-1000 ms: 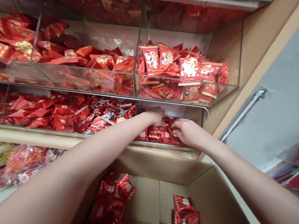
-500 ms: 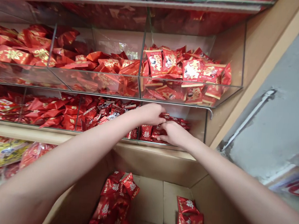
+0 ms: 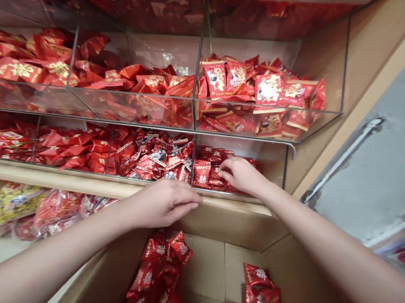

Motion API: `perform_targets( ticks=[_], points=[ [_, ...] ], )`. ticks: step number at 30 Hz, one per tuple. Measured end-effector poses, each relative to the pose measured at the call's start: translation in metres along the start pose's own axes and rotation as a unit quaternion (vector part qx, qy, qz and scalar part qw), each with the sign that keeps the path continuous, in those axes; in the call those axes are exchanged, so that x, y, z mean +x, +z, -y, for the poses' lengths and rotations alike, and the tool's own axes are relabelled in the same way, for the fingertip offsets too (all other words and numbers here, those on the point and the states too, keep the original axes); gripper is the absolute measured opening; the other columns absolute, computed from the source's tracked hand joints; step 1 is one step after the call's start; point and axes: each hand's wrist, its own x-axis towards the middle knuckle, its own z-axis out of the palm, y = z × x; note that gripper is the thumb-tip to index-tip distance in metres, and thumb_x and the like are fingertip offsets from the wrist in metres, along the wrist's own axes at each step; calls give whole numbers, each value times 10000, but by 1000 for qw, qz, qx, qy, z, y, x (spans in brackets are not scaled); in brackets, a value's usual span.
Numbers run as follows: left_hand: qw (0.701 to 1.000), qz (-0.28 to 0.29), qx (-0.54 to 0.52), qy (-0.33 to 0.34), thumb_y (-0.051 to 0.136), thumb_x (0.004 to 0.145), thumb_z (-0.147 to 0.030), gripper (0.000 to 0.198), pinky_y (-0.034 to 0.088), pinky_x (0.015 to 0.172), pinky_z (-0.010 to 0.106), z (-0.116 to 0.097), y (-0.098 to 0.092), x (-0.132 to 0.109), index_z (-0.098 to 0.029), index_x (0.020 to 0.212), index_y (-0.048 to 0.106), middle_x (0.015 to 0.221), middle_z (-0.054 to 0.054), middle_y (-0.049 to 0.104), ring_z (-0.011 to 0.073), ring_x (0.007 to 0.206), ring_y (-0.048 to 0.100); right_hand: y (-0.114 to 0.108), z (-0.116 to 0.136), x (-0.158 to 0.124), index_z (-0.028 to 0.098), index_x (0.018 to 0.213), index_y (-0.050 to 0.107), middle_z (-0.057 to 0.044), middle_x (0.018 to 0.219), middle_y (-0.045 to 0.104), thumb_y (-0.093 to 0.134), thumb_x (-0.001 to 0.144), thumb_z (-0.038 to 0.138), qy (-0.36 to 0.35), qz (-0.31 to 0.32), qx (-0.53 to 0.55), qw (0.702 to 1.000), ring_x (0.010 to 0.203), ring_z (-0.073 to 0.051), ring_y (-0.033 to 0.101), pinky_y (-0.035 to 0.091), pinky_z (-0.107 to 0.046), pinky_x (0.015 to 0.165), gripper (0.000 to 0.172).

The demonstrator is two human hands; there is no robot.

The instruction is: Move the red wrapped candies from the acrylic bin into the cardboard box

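My right hand reaches into the lower right compartment of the shelf. Its fingers are curved and a little apart, the tips at the small red wrapped candies with silver characters; I see none lifted in them. Over the back edge of a cardboard box hovers my left hand, in front of the shelf lip. Its fingers stretch to the right with the thumb slightly apart, and nothing shows in it. Inside the box lie more of these red candies, a pile at left and several packets at right.
Clear dividers split the shelf into compartments. Candies with black-and-white figures fill the one to the left. Above sits a clear bin of red-and-gold packets. Bagged goods lie low at left. A grey wall stands at right.
My left hand has left the lower right compartment, moving down and left to the box's back edge. My right hand stays among the candies, its fingers closer together. The view has shifted slightly.
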Motion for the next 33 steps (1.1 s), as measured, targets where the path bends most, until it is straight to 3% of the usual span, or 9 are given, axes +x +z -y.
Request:
perform_targets(
  ticks=[9,14,17,20,25,27,30,33],
  points=[
    [998,60,-5,21,372,836,-217,269,431,788,240,-17,6,-7,-198,993,590,938,32,637,133,869,568,9,13,37,122,1005,594,-82,1032,619,406,715,101,69,33,73,994,948,-180,555,396,-239,819,346],
    [996,82,-22,37,375,826,-174,254,433,749,228,-24,14,-12,-184,948,597,874,32,649,128,824,576,12,12,38,117,978,595,-69,989,633,386,690,55,98,43,139,985,888,-141,568,410,-205,781,362],
    [996,61,-25,62,403,804,-152,237,440,731,237,-23,19,-13,-184,930,601,840,30,652,131,790,579,13,9,37,138,915,600,-54,929,644,386,680,47,99,29,160,982,828,-129,572,414,-206,745,330],
    [998,-1,-14,66,400,810,-166,248,445,763,256,-16,21,-8,-173,979,582,905,46,640,139,832,571,14,5,36,156,840,598,-37,865,647,391,666,47,82,11,179,980,778,-126,569,414,-213,710,292],
    [985,-157,75,-14,337,782,-63,393,362,930,312,9,19,23,-120,1164,409,1179,104,497,158,1100,436,17,3,36,151,813,558,-37,803,633,399,661,49,38,2,210,977,719,-130,557,419,-230,665,242],
    [979,-145,133,-59,338,741,-24,435,380,894,304,14,19,41,-84,1171,358,1178,130,484,165,1087,443,18,6,35,137,830,538,-56,816,624,414,662,52,31,-15,202,979,726,-141,554,421,-243,666,225],
    [961,-76,237,-123,346,743,-44,291,423,730,336,11,23,63,-80,1014,445,936,124,587,201,853,552,18,11,32,118,826,531,-88,845,618,439,661,54,25,-34,197,979,769,-159,556,427,-255,686,199],
    [946,-72,276,-157,322,771,-64,227,387,671,406,4,30,75,-58,937,476,819,147,598,240,717,563,17,11,29,122,893,542,-92,931,620,448,665,52,12,-30,223,974,850,-157,561,425,-253,748,256]
  ],
)
